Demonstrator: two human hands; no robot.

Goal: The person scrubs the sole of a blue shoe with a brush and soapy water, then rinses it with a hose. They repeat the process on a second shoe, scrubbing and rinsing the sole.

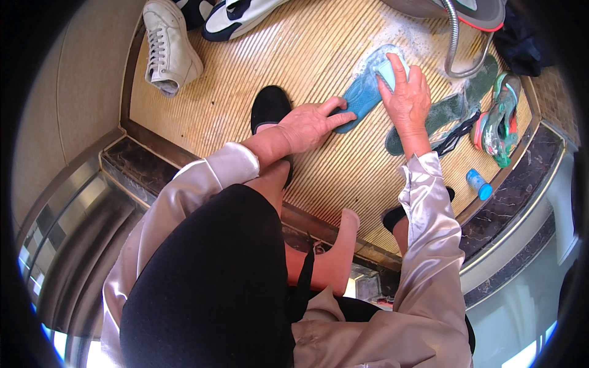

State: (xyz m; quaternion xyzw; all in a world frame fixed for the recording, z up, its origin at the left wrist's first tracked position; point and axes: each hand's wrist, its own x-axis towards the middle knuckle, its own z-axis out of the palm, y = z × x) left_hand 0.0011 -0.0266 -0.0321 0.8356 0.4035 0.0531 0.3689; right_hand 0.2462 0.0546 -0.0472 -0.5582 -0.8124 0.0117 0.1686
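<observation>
A blue shoe insole [363,94] lies flat on the ribbed floor, its far end covered in white suds. With thumb and fingers spread over its near end, my left hand [309,124] holds it down. My right hand [407,94] grips a pale blue block-shaped scrubber [390,73], probably a brush, against the sudsy end. Its underside is hidden. To the right lies a dark green insole [444,112], wet and partly foamy, with dark shoelaces [458,133] over the floor beside it.
A wet multicoloured sneaker [499,117] rests at right, near a small blue container [479,184]. At upper left stand a white high-top shoe [168,46] and a white-and-black shoe [244,18]. A metal shower hose [453,46] hangs by a grey basin [481,14]. A dark stone curb [515,184] borders the floor.
</observation>
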